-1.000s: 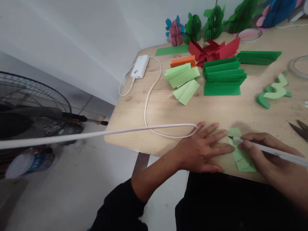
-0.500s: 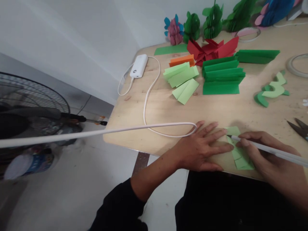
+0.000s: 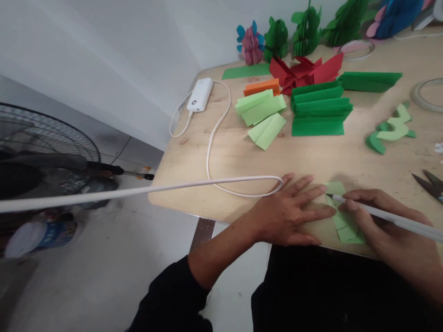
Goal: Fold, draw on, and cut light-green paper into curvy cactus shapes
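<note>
Light green paper lies folded near the front edge of the wooden table. My left hand rests flat on the tabletop with its fingers spread, the fingertips at the paper's left edge. A white pen is pinched in my right hand. Its dark tip points down at the upper left part of the paper; whether it touches, I cannot tell. My right palm covers part of the paper's right side. A white cable loops beside my left hand.
Folded green paper, light green pieces and red paper lie farther back. Scissors are at the right, below curved green cutouts. A white power bank sits at the left; a fan stands beyond the table.
</note>
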Action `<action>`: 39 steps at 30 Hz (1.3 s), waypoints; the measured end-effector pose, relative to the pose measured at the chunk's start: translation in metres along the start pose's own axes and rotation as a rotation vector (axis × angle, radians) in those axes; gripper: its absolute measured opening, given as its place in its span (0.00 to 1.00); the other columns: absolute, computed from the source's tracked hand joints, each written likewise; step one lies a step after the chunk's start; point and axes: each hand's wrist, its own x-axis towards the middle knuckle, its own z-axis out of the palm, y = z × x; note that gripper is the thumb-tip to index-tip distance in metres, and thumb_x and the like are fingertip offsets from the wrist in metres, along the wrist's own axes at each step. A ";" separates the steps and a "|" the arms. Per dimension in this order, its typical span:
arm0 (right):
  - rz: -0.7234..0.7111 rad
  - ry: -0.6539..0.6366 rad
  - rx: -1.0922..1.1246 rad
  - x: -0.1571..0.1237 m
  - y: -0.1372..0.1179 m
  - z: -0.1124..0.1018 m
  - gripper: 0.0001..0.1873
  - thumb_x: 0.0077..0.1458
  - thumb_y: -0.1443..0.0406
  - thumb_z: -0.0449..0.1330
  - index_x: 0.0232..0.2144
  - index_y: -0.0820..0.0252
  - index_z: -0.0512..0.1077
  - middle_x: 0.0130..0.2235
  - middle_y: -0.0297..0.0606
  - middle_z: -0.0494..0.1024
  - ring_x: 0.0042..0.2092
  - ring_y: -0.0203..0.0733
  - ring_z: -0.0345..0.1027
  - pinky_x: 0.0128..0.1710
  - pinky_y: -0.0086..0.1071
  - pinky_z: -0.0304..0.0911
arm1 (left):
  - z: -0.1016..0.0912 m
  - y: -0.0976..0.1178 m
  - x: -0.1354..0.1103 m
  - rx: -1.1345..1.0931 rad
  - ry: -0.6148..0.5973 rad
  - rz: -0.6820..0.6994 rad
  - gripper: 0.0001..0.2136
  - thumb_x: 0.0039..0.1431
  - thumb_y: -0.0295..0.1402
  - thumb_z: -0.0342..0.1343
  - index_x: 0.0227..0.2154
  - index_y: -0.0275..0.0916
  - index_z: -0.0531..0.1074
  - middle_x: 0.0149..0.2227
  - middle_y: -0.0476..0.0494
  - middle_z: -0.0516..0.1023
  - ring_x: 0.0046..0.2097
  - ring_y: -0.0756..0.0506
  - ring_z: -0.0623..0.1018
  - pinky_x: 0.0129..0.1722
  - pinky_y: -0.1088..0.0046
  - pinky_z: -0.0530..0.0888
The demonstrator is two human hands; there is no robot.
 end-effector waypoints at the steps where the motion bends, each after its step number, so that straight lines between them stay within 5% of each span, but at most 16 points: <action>1: 0.000 -0.001 0.003 0.000 0.000 0.000 0.22 0.53 0.43 0.59 0.30 0.51 0.78 0.31 0.36 0.84 0.29 0.44 0.76 0.24 0.32 0.67 | 0.000 0.000 0.000 0.001 0.004 0.002 0.30 0.64 0.59 0.50 0.64 0.51 0.67 0.70 0.41 0.61 0.72 0.30 0.55 0.68 0.43 0.51; 39: -0.130 0.046 -0.116 -0.018 0.009 -0.009 0.13 0.59 0.49 0.58 0.33 0.48 0.74 0.30 0.30 0.82 0.29 0.40 0.76 0.25 0.30 0.66 | 0.004 -0.001 0.000 0.011 0.063 0.009 0.30 0.63 0.59 0.51 0.62 0.51 0.69 0.69 0.40 0.63 0.71 0.31 0.58 0.68 0.46 0.51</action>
